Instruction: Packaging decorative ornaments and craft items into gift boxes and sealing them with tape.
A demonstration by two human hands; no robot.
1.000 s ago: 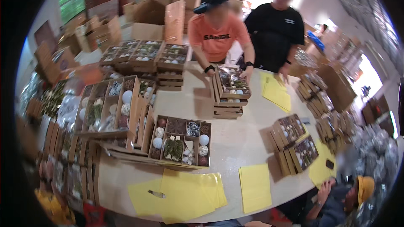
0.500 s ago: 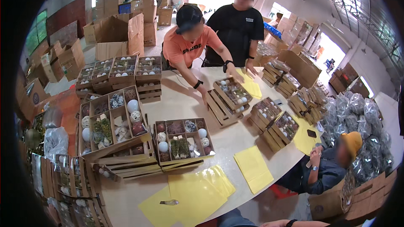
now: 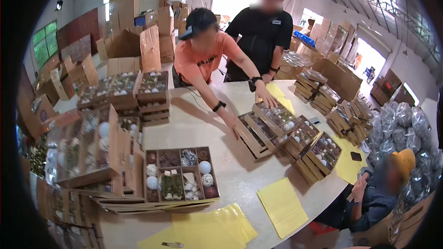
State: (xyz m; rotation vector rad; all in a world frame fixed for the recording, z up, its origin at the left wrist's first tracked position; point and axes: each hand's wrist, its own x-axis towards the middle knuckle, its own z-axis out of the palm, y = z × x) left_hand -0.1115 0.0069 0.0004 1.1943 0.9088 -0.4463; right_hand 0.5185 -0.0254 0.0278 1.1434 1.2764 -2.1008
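Note:
Neither of my hands shows. Near the left side, a divided cardboard tray [image 3: 87,145] of decorative balls, moss and pale pieces sits tilted above other trays; whether anything of mine touches it is hidden. Beside it, a second divided tray [image 3: 177,175] lies level on a stack, holding white, woven and brown balls, a moss bundle and pine cones. Across the table, a co-worker in an orange shirt [image 3: 203,62] has both hands at a stack of trays [image 3: 258,131], one on the near side and one on top.
More tray stacks stand at the far left [image 3: 152,94] and right [image 3: 318,157]. Yellow sheets [image 3: 281,205] lie on the pale table [image 3: 198,120]. A person in black [image 3: 260,37] stands behind; one in a yellow cap [image 3: 378,198] sits at the right. Silver wrapped bundles [image 3: 401,129] are piled beyond.
The large tray at the left has shifted left and tilted. The co-worker's stack has slid right, close against the neighbouring trays. A forearm at the bottom edge has left the view.

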